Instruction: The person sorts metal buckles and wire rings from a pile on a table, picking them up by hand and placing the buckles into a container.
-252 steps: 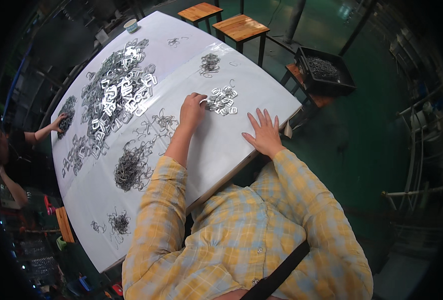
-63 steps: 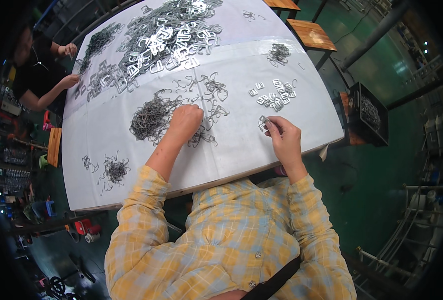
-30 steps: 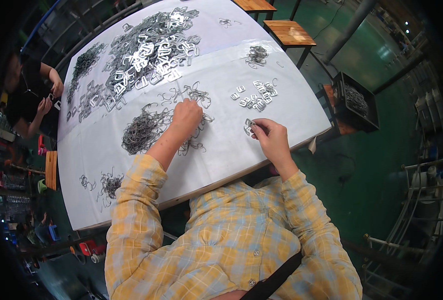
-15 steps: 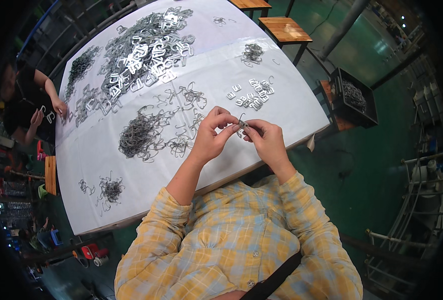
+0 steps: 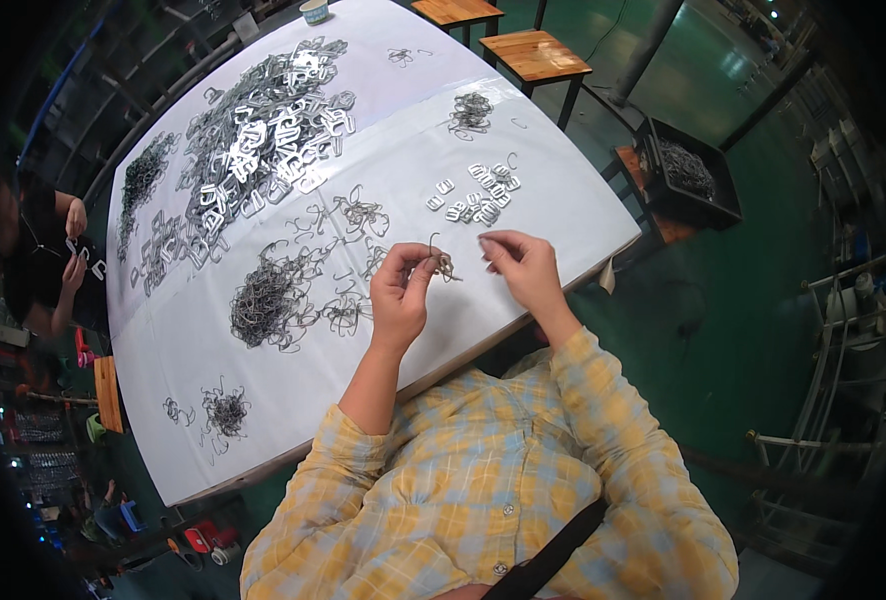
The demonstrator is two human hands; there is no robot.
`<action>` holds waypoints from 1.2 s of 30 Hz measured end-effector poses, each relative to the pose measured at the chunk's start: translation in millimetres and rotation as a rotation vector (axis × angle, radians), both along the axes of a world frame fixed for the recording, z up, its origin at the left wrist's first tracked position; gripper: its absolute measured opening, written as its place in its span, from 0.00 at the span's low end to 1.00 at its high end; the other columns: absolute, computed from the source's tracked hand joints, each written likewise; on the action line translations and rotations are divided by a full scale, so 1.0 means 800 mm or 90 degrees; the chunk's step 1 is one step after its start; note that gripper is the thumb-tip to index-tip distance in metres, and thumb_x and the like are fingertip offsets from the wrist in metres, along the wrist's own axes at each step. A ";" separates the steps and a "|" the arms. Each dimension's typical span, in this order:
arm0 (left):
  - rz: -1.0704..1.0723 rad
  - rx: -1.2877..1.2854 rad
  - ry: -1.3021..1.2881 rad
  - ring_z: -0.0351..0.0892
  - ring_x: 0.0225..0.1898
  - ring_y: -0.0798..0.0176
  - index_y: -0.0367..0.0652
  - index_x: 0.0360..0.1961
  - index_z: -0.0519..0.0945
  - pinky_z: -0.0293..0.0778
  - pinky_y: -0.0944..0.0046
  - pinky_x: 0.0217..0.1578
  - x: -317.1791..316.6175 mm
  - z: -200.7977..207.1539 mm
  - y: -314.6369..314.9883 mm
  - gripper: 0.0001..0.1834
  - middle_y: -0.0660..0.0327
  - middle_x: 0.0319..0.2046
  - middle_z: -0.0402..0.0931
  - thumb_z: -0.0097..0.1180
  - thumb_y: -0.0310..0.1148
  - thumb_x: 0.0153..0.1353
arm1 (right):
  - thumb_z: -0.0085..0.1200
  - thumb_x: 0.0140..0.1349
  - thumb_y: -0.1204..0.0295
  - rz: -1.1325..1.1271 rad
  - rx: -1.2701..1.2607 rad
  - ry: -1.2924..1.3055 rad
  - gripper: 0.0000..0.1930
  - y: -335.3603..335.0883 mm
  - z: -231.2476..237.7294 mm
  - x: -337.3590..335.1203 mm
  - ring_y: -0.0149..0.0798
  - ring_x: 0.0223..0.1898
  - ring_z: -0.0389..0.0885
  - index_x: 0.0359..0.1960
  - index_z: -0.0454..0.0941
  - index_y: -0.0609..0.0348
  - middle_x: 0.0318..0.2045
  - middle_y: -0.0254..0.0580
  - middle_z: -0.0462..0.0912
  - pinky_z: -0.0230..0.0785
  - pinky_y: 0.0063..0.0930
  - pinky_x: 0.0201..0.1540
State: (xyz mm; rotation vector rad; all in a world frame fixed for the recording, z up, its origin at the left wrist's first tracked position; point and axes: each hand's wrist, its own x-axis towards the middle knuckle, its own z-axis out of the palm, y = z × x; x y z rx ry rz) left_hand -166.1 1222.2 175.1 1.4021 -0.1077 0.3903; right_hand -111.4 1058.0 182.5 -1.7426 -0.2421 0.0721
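My left hand (image 5: 400,292) is closed, pinching a few bent wire hooks (image 5: 444,266) that stick out past thumb and forefinger. A little to the right is my right hand (image 5: 528,272), apart from the left, its thumb and forefinger slightly parted with nothing visible between them. Both hands are above the white-covered table (image 5: 508,300), close to its front edge. Beyond the right hand lies a group of small flat silver metal buckles (image 5: 481,196). Left of my left hand spreads a tangled pile of wire hooks (image 5: 265,305).
A big heap of shiny metal loops (image 5: 263,140) covers the far left of the table. Smaller hook piles lie at the near left (image 5: 225,412) and far right (image 5: 471,112). A black crate (image 5: 690,170) stands off the right edge. A co-worker (image 5: 48,250) handles loops at left.
My hands have moved apart: the left went left with the wire hooks, the right let go of them. The view has shifted slightly, and the co-worker's hands have come together.
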 end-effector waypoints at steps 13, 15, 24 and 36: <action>-0.025 0.087 0.046 0.74 0.35 0.71 0.34 0.35 0.73 0.70 0.71 0.39 -0.018 -0.004 -0.005 0.02 0.61 0.31 0.76 0.49 0.21 0.61 | 0.60 0.52 0.71 -0.082 -0.354 -0.068 0.09 -0.004 -0.059 0.101 0.44 0.34 0.78 0.34 0.80 0.61 0.31 0.47 0.80 0.71 0.32 0.39; -0.037 0.077 0.051 0.74 0.34 0.71 0.34 0.35 0.73 0.70 0.71 0.39 -0.014 -0.007 -0.009 0.02 0.61 0.31 0.76 0.49 0.21 0.61 | 0.61 0.51 0.72 -0.072 -0.316 -0.035 0.08 -0.011 -0.059 0.103 0.40 0.31 0.80 0.31 0.79 0.62 0.28 0.45 0.80 0.72 0.30 0.36; -0.068 0.220 0.066 0.74 0.33 0.71 0.34 0.34 0.73 0.70 0.71 0.37 0.009 -0.002 -0.045 0.02 0.62 0.29 0.76 0.51 0.22 0.60 | 0.59 0.54 0.77 0.058 0.233 0.214 0.06 -0.038 0.006 0.028 0.28 0.27 0.77 0.32 0.77 0.66 0.26 0.36 0.79 0.70 0.19 0.30; -0.130 0.332 -0.001 0.76 0.40 0.68 0.35 0.40 0.74 0.70 0.68 0.43 0.021 0.007 -0.071 0.09 0.59 0.36 0.78 0.55 0.22 0.57 | 0.60 0.52 0.77 -0.025 0.164 0.019 0.06 -0.086 0.033 -0.008 0.24 0.27 0.75 0.29 0.78 0.66 0.24 0.34 0.79 0.68 0.17 0.31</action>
